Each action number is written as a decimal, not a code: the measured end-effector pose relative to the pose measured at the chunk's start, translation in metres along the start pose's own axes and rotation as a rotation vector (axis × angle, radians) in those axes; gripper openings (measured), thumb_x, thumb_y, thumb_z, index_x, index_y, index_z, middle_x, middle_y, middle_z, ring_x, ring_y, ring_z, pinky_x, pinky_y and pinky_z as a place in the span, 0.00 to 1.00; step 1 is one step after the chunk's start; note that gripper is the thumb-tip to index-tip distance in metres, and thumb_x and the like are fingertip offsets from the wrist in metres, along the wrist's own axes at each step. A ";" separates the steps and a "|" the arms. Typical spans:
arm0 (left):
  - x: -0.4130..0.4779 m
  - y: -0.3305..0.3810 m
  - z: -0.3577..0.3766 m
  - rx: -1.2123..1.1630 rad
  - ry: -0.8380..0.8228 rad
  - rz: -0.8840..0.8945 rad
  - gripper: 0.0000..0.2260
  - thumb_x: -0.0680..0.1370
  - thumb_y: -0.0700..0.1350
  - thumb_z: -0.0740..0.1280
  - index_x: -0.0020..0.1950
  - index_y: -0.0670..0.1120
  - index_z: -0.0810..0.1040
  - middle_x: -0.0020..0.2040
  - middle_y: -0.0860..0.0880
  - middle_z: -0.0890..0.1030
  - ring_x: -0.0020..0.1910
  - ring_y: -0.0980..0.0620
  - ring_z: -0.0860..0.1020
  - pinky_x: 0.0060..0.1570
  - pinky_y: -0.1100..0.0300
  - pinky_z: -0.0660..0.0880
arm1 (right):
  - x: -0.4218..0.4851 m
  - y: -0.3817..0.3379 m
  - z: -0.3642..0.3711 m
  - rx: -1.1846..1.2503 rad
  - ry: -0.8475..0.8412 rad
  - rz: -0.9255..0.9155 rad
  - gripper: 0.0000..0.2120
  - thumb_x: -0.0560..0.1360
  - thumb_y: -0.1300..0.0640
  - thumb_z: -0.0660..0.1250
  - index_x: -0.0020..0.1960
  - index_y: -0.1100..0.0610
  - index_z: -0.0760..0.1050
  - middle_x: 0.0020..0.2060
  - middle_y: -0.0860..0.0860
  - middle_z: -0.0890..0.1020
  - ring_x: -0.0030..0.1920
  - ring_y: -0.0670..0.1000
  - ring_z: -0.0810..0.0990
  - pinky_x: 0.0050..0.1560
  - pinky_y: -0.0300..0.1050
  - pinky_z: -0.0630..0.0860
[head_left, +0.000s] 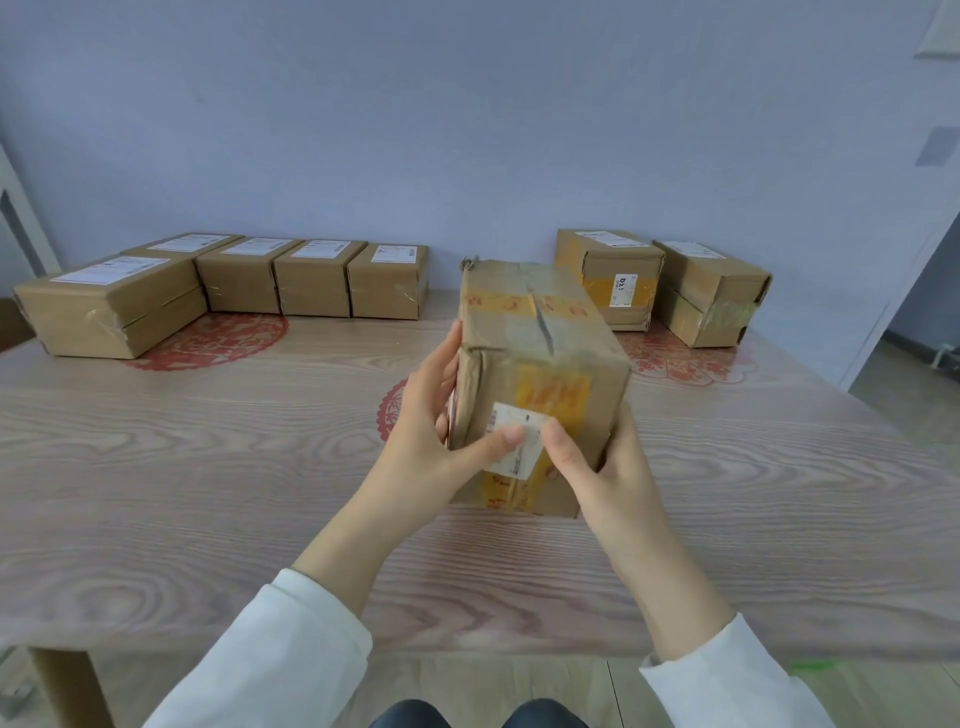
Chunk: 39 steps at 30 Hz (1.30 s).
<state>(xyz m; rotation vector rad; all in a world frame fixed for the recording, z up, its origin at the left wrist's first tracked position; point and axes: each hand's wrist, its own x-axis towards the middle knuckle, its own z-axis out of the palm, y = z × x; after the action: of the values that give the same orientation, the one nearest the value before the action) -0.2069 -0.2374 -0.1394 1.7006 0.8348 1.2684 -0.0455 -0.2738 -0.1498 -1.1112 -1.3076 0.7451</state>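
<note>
Both hands grip the box (540, 327): my left hand (428, 441) curls round its left side, my right hand (610, 470) round the right, thumbs pressing its label (519, 414).

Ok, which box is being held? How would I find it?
Start at the wooden table with cardboard boxes lined along its far edge. Nearer the person, in front of the gap in that row, the left hand and right hand grip one box. Unlike the rest, it stands alone and looks crumpled, its white label under the thumbs.
</note>
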 end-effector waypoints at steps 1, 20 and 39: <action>-0.001 -0.001 0.000 0.006 -0.022 0.012 0.42 0.68 0.53 0.75 0.76 0.56 0.57 0.70 0.52 0.71 0.69 0.53 0.71 0.64 0.47 0.73 | 0.000 0.001 0.000 -0.016 0.020 -0.001 0.27 0.68 0.38 0.71 0.62 0.44 0.66 0.60 0.49 0.77 0.56 0.42 0.78 0.54 0.37 0.76; -0.001 0.013 0.007 -0.131 0.096 -0.065 0.23 0.65 0.55 0.68 0.56 0.52 0.64 0.53 0.53 0.76 0.42 0.65 0.79 0.33 0.71 0.73 | -0.001 -0.001 0.002 0.016 -0.012 -0.003 0.38 0.62 0.38 0.71 0.66 0.53 0.64 0.62 0.52 0.75 0.61 0.47 0.76 0.53 0.41 0.79; 0.006 -0.003 0.009 0.053 0.176 -0.029 0.40 0.65 0.61 0.75 0.73 0.54 0.64 0.64 0.51 0.75 0.64 0.55 0.74 0.63 0.53 0.74 | 0.001 0.004 0.006 -0.026 0.135 -0.030 0.23 0.71 0.62 0.72 0.58 0.47 0.65 0.61 0.54 0.74 0.58 0.39 0.74 0.56 0.31 0.74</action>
<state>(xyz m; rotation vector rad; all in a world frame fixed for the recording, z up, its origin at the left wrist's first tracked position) -0.1964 -0.2330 -0.1407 1.6288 1.0013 1.4018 -0.0510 -0.2701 -0.1532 -1.1409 -1.2201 0.6212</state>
